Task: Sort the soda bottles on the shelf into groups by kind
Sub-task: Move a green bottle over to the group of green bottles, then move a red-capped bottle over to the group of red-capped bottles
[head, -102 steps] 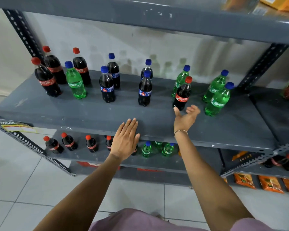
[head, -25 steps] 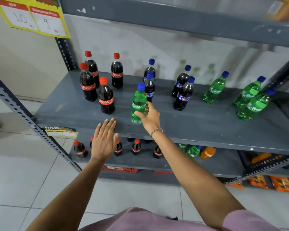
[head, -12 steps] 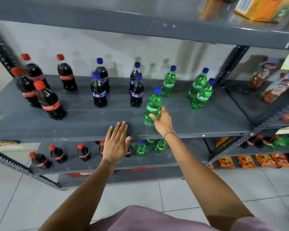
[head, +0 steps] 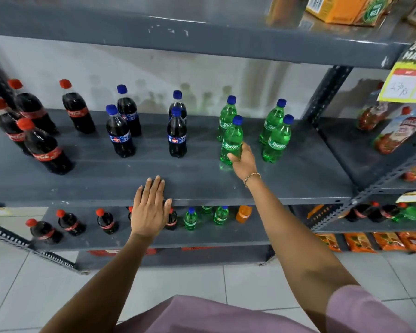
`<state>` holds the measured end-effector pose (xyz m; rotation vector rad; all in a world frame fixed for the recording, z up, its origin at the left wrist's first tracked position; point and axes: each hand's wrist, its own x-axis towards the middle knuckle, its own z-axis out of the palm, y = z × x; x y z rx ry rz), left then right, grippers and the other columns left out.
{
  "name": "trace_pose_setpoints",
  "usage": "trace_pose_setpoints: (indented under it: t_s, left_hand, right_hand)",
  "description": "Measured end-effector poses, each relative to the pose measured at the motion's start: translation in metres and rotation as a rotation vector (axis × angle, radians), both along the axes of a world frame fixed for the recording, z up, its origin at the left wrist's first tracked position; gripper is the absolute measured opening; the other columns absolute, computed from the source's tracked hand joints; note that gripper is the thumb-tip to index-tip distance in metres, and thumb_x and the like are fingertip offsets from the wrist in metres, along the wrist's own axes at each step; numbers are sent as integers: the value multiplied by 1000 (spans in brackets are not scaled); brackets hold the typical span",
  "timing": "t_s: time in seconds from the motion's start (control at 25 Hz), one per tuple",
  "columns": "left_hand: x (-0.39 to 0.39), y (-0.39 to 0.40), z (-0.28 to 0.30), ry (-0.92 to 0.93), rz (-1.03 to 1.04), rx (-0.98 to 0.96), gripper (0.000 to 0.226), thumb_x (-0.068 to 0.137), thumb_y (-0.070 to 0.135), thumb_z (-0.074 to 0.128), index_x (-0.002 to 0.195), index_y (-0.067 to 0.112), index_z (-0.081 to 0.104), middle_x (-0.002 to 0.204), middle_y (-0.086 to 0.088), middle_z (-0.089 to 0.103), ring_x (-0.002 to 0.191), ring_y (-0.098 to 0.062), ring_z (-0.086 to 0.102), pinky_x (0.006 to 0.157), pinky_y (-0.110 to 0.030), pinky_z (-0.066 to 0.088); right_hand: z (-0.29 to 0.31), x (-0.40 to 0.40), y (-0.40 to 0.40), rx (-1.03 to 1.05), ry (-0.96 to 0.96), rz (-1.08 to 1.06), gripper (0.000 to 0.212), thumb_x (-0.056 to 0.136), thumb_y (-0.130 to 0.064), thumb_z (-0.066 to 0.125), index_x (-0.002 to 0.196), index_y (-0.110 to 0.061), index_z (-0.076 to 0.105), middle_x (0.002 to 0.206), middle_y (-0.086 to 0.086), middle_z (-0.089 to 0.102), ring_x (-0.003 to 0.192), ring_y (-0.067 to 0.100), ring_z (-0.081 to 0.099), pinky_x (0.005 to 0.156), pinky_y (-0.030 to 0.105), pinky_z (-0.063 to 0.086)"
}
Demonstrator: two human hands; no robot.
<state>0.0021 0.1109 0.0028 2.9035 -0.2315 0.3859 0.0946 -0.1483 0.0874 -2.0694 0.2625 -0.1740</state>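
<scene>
My right hand grips the lower part of a green Sprite bottle that stands on the grey shelf, just in front of another Sprite bottle. Two more Sprite bottles stand to its right. Several blue-capped Pepsi bottles occupy the middle of the shelf. At the left end stand several red-capped Coca-Cola bottles. My left hand lies flat and open on the shelf's front edge.
A lower shelf carries small cola, green and orange bottles. A slanted metal upright bounds the shelf on the right, with sauce pouches beyond it. An upper shelf overhangs with yellow boxes.
My right hand has carried the Sprite bottle rightward from the shelf's middle to the group of green bottles. My left hand stays on the shelf edge. The view has panned right.
</scene>
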Motion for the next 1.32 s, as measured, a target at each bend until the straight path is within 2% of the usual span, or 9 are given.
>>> trace_pose_setpoints:
  t_s: [0.2, 0.4, 0.6, 0.68, 0.76, 0.92, 1.08, 1.24, 1.32]
  left_hand:
    - [-1, -3, 0, -3, 15, -12, 64, 98, 43, 15, 135, 1, 47, 143, -16, 46, 135, -33, 38, 111, -48, 27]
    - [-2, -3, 1, -20, 11, -35, 64, 98, 44, 16, 134, 2, 48, 143, -16, 47, 135, -34, 39, 111, -48, 27]
    - [-2, 6, 3, -30, -7, -49, 63, 99, 42, 15, 135, 1, 47, 143, -16, 46, 136, -32, 38, 112, -46, 26]
    - [-3, 24, 2, -28, 40, -65, 61, 99, 40, 18, 135, 0, 46, 143, -16, 46, 136, -32, 38, 113, -46, 24]
    - [-7, 53, -1, -40, 82, -68, 60, 99, 39, 18, 135, 0, 45, 143, -16, 46, 136, -31, 37, 115, -44, 21]
    - [-14, 123, -2, -61, 189, -103, 58, 98, 36, 23, 135, -1, 44, 143, -18, 45, 137, -32, 35, 116, -44, 19]
    - [-18, 210, 3, -53, 321, -151, 60, 96, 34, 25, 136, -7, 42, 144, -24, 42, 137, -37, 34, 116, -47, 20]
    - [-6, 265, 6, -29, 203, -123, 64, 97, 39, 21, 141, -5, 34, 152, -20, 29, 143, -31, 20, 118, -43, 12]
    - [2, 276, 7, -27, 128, -92, 65, 98, 42, 19, 141, -3, 35, 151, -19, 30, 143, -30, 21, 118, -41, 11]
  right_hand:
    - [-3, 10, -3, 29, -8, 39, 42, 85, -3, 57, 124, -9, 44, 126, 15, 48, 115, 26, 49, 97, 26, 35]
    - [-3, 12, -6, 42, 28, 82, 47, 86, -5, 56, 130, -11, 40, 129, 15, 49, 119, 26, 49, 108, 40, 36]
    - [-7, 1, -5, 33, 41, 12, 54, 88, -3, 51, 136, -4, 28, 144, 13, 34, 133, 25, 33, 114, 40, 27]
    - [-14, -16, 11, -27, -61, -159, 27, 82, 11, 45, 106, -1, 50, 125, 16, 42, 124, 33, 41, 110, 41, 33]
    - [-18, -32, 39, -58, -146, -226, 31, 72, 20, 40, 79, -9, 46, 101, 13, 45, 108, 37, 49, 99, 39, 41]
    - [-21, -41, 123, -68, -183, 27, 34, 70, 19, 35, 89, -6, 49, 90, 9, 45, 86, 27, 50, 75, 27, 38]
    - [-12, -40, 229, 8, -117, 255, 28, 81, 11, 34, 97, -4, 50, 84, 7, 52, 77, 16, 49, 70, 26, 42]
    - [-5, -36, 313, 39, -50, 387, 22, 85, 4, 44, 105, -2, 53, 88, 10, 60, 85, 20, 58, 71, 12, 43]
    - [-3, -29, 351, 10, 1, 462, 30, 87, -7, 56, 116, -1, 50, 109, 17, 61, 102, 26, 59, 82, 11, 41]
